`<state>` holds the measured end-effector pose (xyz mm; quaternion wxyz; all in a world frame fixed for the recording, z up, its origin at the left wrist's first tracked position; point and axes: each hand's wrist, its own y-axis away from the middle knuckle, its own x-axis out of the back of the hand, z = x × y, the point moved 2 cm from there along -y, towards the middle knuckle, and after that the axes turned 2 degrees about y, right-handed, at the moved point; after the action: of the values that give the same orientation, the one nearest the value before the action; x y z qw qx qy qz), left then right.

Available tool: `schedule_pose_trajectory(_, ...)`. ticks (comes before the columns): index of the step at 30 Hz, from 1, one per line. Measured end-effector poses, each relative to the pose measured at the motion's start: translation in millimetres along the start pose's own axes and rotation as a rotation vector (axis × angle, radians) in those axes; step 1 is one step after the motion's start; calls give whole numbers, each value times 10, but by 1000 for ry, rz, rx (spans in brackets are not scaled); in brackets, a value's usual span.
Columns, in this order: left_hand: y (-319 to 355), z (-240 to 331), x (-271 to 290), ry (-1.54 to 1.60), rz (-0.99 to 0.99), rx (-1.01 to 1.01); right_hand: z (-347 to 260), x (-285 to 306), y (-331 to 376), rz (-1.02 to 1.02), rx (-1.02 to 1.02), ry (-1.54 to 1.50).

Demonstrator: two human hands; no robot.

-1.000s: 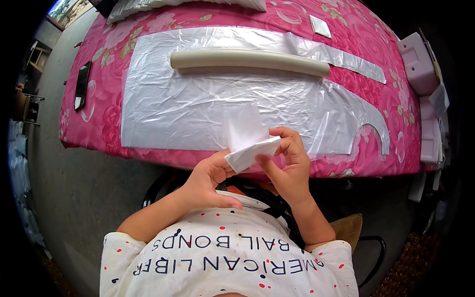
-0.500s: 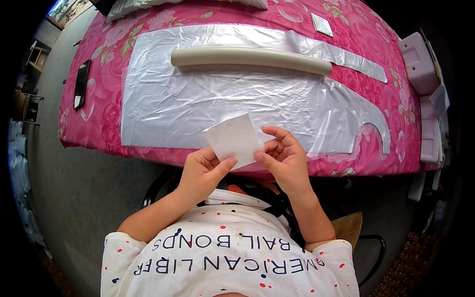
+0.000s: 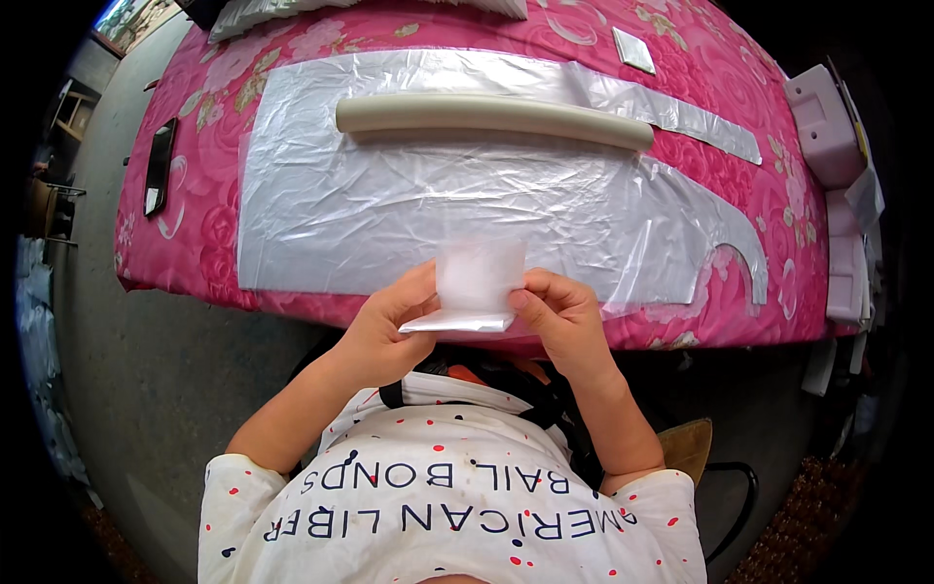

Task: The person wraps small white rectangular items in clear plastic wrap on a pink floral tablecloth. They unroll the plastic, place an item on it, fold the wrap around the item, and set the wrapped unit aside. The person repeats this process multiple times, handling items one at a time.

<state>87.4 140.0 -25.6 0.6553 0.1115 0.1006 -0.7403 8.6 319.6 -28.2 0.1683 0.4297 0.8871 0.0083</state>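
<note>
A small folded packet of thin white plastic film (image 3: 481, 276) is between my two hands, close to the table's near edge. One translucent flap stands up from it, while the thicker folded part lies nearly flat below. My left hand (image 3: 397, 316) grips the folded part from the left, with some fingers hidden under it. My right hand (image 3: 556, 310) pinches the packet's right edge between thumb and forefinger. Beyond my hands, a large silvery plastic bag with handle-like strips (image 3: 370, 204) lies spread out. Across it rests a long cream roller or tube (image 3: 496, 114).
A pink floral cloth (image 3: 209, 209) covers the table. A phone (image 3: 161, 167) lies at the left, and another folded white packet (image 3: 634, 50) at the far right. Stacked white film (image 3: 282, 14) sits along the far edge. White plastic containers (image 3: 822, 127) stand beside the right edge.
The packet has tipped from a flat square facing me to a folded shape with one flap raised. My right hand's fingers have closed onto its edge.
</note>
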Motion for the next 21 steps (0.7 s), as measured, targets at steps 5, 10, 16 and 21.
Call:
schedule_pose_trajectory(5, -87, -20, 147, 320, 142, 5, -100, 22, -207, 208, 0, 162)
schedule_pose_trajectory(10, -155, 167, 63, -1108, -35, -437, -112, 314, -633, 245, -190, 489)
schedule_pose_trajectory(16, -111, -179, 15, -1423, -198, -493, -215, 264, -345, 330, 467, 1263)
schedule_pose_trajectory(21, -85, -309, 69, -1474, -303, -340, -53, 18, -282, -219, 599, 1277)
